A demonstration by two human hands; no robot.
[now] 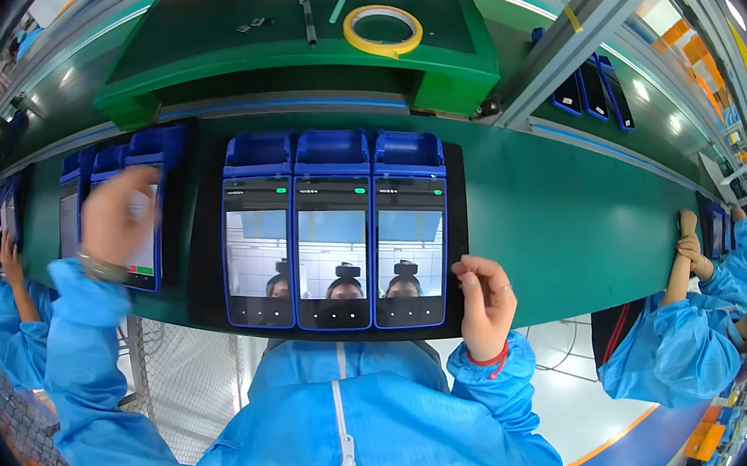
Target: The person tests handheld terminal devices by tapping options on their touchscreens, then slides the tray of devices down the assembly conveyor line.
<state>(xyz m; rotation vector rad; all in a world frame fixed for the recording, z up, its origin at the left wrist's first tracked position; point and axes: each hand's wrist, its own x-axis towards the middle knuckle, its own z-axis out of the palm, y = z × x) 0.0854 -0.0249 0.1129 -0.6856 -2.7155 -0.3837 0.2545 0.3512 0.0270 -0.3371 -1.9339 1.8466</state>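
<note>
Paired hands at a green surface (565, 226), seen from above. Centre: three devices (342, 248) stand side by side on a black mat (202, 283), each in a blue frame, their lit screens showing a head with a dark block on it; a blue bin (334, 150) adjoins the far end of each. Left: a second group of devices (145, 271), likewise blue-edged, lies beside the mat, with blue bins (153, 143) at its far end. The left hand (123, 211) is over this group, covering part of it; it is blurred by motion, so whether it holds or touches anything cannot be told. A band (101, 268) circles its wrist. The right hand (483, 301) is narrow, fingers curled and thumb close to the forefinger, the fingertips at the mat's right edge, near the rightmost central device; a red cord (498, 360) circles its wrist. Above: a green shelf (202, 47) bears a yellow tape roll (381, 49), a dark pen (307, 15), a pale green stick (341, 2) and small pieces (254, 24). Upper right, beyond a metal post (561, 53): three dark phones (596, 90). Margins: blue-sleeved co-workers sit at either side, one with forearms (682, 261) raised against the surface's right end
</note>
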